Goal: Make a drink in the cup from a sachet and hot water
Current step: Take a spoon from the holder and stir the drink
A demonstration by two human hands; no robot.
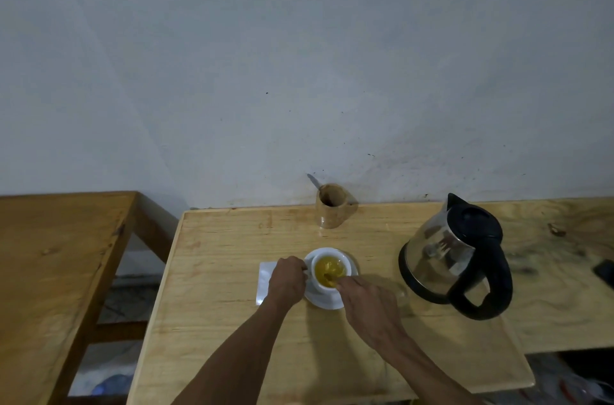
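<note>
A white cup [345, 263] stands on a white saucer [327, 301] near the middle of the wooden table [226, 321]. Yellow liquid [327, 268] fills the cup. My left hand [286, 278] grips the cup's handle on its left side. My right hand [367, 301] is at the cup's near right rim, fingers pinched on a spoon [332, 276] that dips into the liquid. A steel kettle [455, 255] with black lid and handle stands to the right. No sachet can be made out.
A white napkin [265, 281] lies under my left hand, left of the saucer. A wooden holder [332, 210] with a spoon handle sticking out stands at the wall. A dark phone [604, 271] lies at the far right. Another wooden table [56, 271] is to the left.
</note>
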